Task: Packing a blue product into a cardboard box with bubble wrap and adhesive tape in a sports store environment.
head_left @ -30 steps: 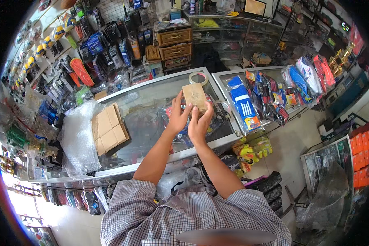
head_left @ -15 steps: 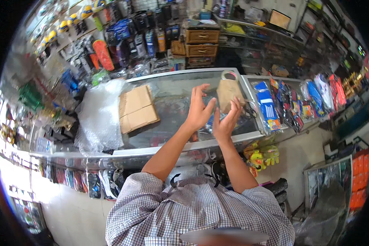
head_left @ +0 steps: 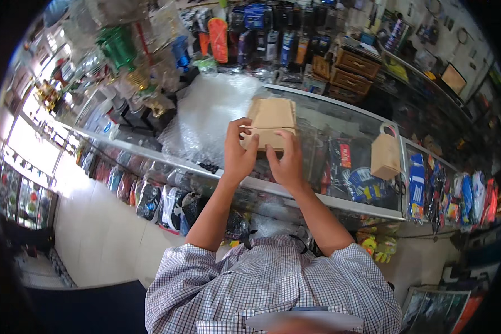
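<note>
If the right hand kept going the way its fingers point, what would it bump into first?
Most likely the flat cardboard box. The right hand already has its fingertips at the box's near edge, beside the left hand.

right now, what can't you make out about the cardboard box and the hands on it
Head view only:
- Near face of the flat cardboard box: covered by the left hand and right hand.
- Palms and grip: only the backs of the hands show.
- Box underside: hidden by the box itself.
- Sheet of bubble wrap: its right part lies behind the box.
- Small brown box with tape roll: too small to read.

Flat brown cardboard box [head_left: 271, 123] on the glass counter [head_left: 339, 119]; smaller tan box [head_left: 385, 156] rightward.
</note>
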A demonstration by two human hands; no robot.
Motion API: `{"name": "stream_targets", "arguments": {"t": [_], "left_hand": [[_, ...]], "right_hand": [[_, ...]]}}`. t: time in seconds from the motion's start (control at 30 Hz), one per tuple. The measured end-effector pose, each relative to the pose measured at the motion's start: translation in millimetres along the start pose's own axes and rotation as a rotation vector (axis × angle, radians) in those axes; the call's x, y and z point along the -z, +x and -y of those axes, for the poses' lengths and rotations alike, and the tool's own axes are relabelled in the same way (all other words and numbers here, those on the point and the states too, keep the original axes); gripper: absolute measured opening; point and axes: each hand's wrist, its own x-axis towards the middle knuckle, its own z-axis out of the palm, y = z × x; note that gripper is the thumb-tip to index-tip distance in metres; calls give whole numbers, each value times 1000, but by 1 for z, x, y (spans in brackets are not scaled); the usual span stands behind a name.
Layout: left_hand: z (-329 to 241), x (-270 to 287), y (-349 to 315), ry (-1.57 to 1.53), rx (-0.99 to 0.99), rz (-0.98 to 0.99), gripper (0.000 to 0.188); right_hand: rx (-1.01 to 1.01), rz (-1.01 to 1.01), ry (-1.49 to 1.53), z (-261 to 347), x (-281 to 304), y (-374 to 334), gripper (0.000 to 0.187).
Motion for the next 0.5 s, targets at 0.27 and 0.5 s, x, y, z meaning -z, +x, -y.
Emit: {"name": "stream_targets", "arguments": {"t": [0.27,0.5], "left_hand": [[52,83,-18,436,167,-210,49],[95,123,-23,687,221,-380,67]], "right_hand": [[234,322,-237,5,-76,24,51],[156,204,-270,-1,-76,23,49]]}}
